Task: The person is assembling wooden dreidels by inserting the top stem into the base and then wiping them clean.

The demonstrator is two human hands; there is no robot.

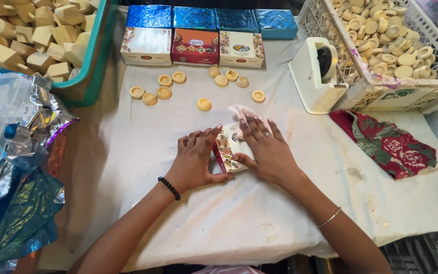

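A small patterned cardboard box (227, 147) lies on the white cloth-covered table (143, 132) in front of me. My left hand (195, 158) presses against its left side, fingers on the box's edge. My right hand (264, 148) lies flat on top of the box, thumb at its near edge. A bit of white paper (239, 110) sticks out beyond the fingertips of my right hand. Several small round pale discs (204, 104) lie scattered on the cloth farther away.
A row of patterned boxes (195, 46) and blue shiny boxes (194, 16) stands at the back. A white tape dispenser (316, 76) and a white crate of discs (386, 35) sit right. A green tub of pale blocks (31, 35) and foil sheets (11, 167) are left. A red floral cloth (389, 144) lies right.
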